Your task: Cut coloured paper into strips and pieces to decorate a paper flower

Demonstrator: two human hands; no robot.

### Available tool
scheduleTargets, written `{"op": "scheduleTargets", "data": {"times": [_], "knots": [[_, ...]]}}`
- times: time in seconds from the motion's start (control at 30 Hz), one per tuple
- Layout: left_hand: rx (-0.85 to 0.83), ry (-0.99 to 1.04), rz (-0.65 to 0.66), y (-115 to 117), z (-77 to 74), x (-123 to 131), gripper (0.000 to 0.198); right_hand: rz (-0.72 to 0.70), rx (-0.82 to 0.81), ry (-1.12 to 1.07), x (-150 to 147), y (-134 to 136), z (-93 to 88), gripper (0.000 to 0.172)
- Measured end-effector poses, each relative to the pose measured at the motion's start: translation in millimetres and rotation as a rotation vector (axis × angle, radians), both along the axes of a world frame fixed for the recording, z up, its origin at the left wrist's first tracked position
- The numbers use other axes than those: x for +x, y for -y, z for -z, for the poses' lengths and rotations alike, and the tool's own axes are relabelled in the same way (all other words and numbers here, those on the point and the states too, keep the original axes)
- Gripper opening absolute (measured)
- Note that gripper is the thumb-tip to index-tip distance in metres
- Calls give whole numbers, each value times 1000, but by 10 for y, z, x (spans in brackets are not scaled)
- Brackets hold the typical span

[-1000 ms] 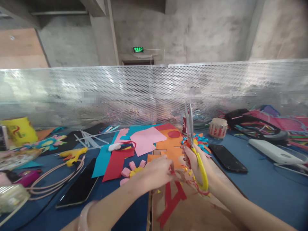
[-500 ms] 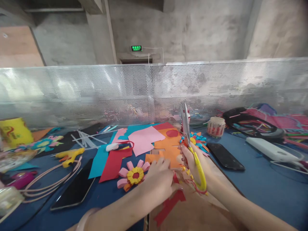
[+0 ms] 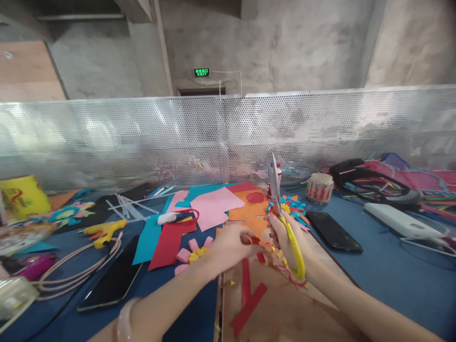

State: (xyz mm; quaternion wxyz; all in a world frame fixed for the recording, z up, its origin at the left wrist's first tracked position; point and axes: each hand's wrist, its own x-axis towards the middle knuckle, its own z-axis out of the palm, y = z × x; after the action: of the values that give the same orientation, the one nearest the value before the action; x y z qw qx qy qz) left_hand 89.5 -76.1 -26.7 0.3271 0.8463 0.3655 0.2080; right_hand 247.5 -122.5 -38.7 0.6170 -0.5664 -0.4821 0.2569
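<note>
My right hand [image 3: 285, 240] is closed round scissors [image 3: 276, 190] with yellow handles, their blades pointing up and away from me. Close to its left, my left hand [image 3: 230, 244] pinches a small red piece [image 3: 255, 241] between thumb and fingers; its exact shape is partly hidden. Below the hands, red strips [image 3: 249, 308] lie crossing on a brown board [image 3: 285, 304], with small yellow scraps around. A pink-petalled flower with a yellow centre [image 3: 195, 255] is partly covered by my left forearm. Orange sheet material [image 3: 245, 213] lies beyond my hands.
Pink [image 3: 213, 206], blue and red sheets lie ahead. To the left are a yellow glue gun [image 3: 105, 231], glue sticks [image 3: 124, 204] and a dark phone [image 3: 114, 278]. On the right are another phone [image 3: 333, 232], a jar [image 3: 319, 186] and a white device [image 3: 402, 221]. A perforated metal screen [image 3: 221, 137] stands behind.
My left hand has lifted off the red strips and drawn its fingers together near my right hand, now holding a small red piece. The strips lie uncovered. My right hand has hardly moved.
</note>
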Motion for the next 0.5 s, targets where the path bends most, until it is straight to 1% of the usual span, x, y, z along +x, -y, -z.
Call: {"op": "scheduleTargets", "data": {"times": [0.07, 0.13, 0.2, 0.23, 0.27, 0.3, 0.4, 0.5], "knots": [[-124, 120, -64, -96, -58, -43, 42, -22, -17, -6, -31, 49, -21, 23], [-168, 243, -123, -168, -145, -94, 52, -30, -42, -4, -72, 95, -51, 27], [-207, 390, -164, -219, -242, -143, 65, -18, -56, 30, -117, 131, -88, 26], [-224, 456, -178, -242, -288, -165, 67, -12, -65, 59, -139, 146, -105, 25], [-235, 520, -188, -267, -329, -184, 65, -4, -74, 91, -160, 160, -120, 25], [-236, 579, -195, -294, -365, -201, 59, -1, -83, 121, -179, 174, -131, 26], [-212, 727, -218, -387, -455, -235, 33, -58, -136, 173, -226, 218, -134, 26], [-188, 827, -226, -454, -576, -245, 26, -148, -157, 188, -252, 255, -130, 25]]}}
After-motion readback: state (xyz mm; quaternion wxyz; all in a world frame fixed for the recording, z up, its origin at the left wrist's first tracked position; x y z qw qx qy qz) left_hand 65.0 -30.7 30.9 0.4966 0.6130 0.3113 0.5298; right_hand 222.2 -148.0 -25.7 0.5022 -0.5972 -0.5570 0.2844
